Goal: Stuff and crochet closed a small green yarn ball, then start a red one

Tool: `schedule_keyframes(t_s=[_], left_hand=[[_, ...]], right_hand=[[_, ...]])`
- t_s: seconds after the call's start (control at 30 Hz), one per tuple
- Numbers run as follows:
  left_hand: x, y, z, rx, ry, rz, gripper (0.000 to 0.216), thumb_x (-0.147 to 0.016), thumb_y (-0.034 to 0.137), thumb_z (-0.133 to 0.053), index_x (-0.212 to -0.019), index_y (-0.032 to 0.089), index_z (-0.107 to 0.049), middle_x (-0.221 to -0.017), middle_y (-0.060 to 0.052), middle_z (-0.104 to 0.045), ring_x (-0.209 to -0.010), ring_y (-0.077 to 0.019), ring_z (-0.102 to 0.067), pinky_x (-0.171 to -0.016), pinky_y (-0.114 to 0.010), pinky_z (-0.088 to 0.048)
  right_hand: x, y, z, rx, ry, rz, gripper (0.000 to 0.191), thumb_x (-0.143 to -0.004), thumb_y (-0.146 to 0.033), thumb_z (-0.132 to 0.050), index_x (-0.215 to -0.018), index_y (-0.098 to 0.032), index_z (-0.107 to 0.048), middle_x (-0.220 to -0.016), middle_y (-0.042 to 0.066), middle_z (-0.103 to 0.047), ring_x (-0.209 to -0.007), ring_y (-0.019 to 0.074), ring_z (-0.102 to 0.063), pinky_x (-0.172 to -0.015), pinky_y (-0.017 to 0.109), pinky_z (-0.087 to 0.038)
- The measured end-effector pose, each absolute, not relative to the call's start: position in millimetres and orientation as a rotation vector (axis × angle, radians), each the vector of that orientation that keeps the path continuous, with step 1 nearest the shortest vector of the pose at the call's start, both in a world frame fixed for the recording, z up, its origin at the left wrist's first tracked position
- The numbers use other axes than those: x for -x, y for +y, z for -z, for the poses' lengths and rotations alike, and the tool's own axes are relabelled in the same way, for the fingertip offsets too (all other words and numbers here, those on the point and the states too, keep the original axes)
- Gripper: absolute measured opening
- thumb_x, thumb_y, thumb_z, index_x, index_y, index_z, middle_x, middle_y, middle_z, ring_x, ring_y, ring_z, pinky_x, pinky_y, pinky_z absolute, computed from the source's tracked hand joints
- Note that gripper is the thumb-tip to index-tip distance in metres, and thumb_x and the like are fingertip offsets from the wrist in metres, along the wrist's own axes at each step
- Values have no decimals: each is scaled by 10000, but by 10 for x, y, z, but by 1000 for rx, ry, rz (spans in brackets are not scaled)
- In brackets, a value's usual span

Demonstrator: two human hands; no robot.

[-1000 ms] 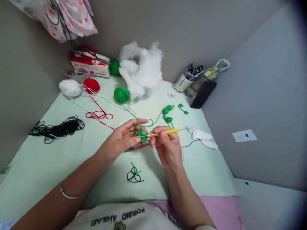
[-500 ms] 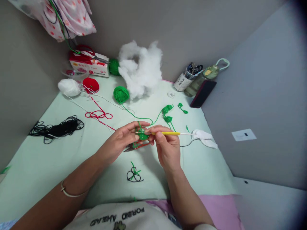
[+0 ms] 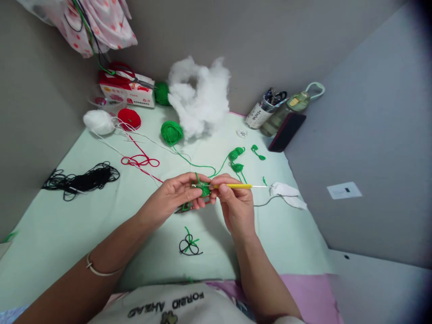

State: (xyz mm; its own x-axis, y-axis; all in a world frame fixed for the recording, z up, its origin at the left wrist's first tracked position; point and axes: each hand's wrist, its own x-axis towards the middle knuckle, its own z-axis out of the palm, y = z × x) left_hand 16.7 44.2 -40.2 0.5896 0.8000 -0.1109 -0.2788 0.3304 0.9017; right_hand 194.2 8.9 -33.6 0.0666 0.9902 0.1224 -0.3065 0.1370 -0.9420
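Note:
My left hand (image 3: 178, 191) pinches a small green crochet piece (image 3: 204, 191) between thumb and fingers, with green yarn running up over the fingers. In my right hand (image 3: 234, 200) is a crochet hook with a yellow handle (image 3: 238, 186), held level; its tip meets the green piece near my left fingers. Under my hands lies a pair of scissors (image 3: 180, 209), mostly hidden. Green yarn runs from my hands back to a green yarn ball (image 3: 172, 132). Finished-looking green crochet pieces (image 3: 237, 157) rest on the table just beyond my right hand.
White stuffing (image 3: 200, 99) is heaped at the back. A black yarn bundle (image 3: 84, 181), a red yarn ball (image 3: 129, 119) and a white yarn ball (image 3: 99, 122) lie left. At right are a phone (image 3: 286, 132), a bottle (image 3: 290, 110), a pen cup (image 3: 260, 112) and a white crochet piece (image 3: 286, 195).
My left thumb has shifted right over the green piece and the fingers below it have moved. The hook has slid slightly left. The whole view has drifted a little.

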Motion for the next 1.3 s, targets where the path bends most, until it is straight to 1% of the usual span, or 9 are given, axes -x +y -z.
schedule_keyframes(t_s=[0.13, 0.3, 0.47, 0.57, 0.73, 0.8, 0.93, 1.1, 1.3], left_hand=[[-179, 445, 369, -988, 663, -770, 486, -844, 296, -796, -1308, 233, -666, -983, -22, -696, -535, -30, -473, -500, -200, -378], [-157, 453, 341, -976, 626, -725, 686, -847, 324, -794, -1479, 237, -543, -1009, -49, -668, -501, -12, -394, -417, -189, -235], [-99, 462, 345, -967, 575, -642, 695, -878, 297, -763, -1519, 279, -495, -1069, -59, -667, -471, 6, -392, -424, -198, -236], [-68, 479, 329, -962, 554, -636, 722, -879, 272, -762, -1538, 257, -466, -935, -16, -664, -435, 4, -390, -441, -215, -249], [-22, 508, 307, -936, 528, -638, 781, -876, 237, -769, -1570, 209, -413, -678, 61, -581, -413, -17, -374, -447, -216, -228], [-23, 509, 309, -919, 516, -632, 753, -872, 237, -775, -1550, 226, -446, -705, 56, -592, -401, -4, -359, -435, -210, -206], [-77, 489, 318, -903, 547, -586, 701, -856, 269, -794, -1498, 251, -511, -887, 4, -651, -404, 17, -366, -415, -202, -202], [-118, 483, 333, -856, 515, -540, 716, -860, 289, -783, -1511, 214, -495, -788, 23, -619, -390, 12, -317, -391, -199, -174], [-44, 524, 317, -783, 432, -492, 767, -817, 261, -816, -1513, 241, -494, -827, 9, -676, -400, 13, -292, -380, -201, -125]], right_hand=[[-1930, 106, 305, 932, -835, -1414, 175, -855, -390, -783, -859, -217, -806, -707, 7, -709, -541, 93, -604, -531, 228, -512], [-1920, 104, 290, 902, -790, -1503, 192, -819, -396, -807, -835, -205, -806, -657, 5, -710, -509, 95, -593, -500, 224, -492], [-1904, 67, 302, 912, -892, -1361, 142, -869, -361, -766, -870, -231, -822, -708, 7, -699, -508, 81, -519, -475, 230, -415], [-1900, 59, 316, 953, -1001, -1231, 112, -883, -346, -757, -886, -263, -833, -802, 21, -710, -602, 103, -522, -520, 247, -422], [-1906, 69, 344, 935, -1123, -1166, 102, -892, -353, -746, -912, -309, -835, -893, 44, -724, -806, 179, -621, -653, 313, -538], [-1908, 67, 353, 919, -1148, -1159, 99, -892, -344, -745, -928, -320, -834, -895, 42, -726, -800, 182, -630, -643, 320, -554], [-1902, 37, 334, 940, -1189, -1031, 116, -902, -292, -735, -933, -340, -836, -874, 38, -728, -716, 171, -618, -574, 316, -548], [-1887, 17, 265, 1014, -1223, -916, 116, -886, -285, -747, -907, -355, -838, -854, 38, -742, -712, 188, -629, -534, 327, -538], [-1939, 77, 294, 849, -1260, -1120, 99, -882, -307, -759, -920, -362, -832, -863, 28, -762, -799, 197, -658, -609, 336, -572]])
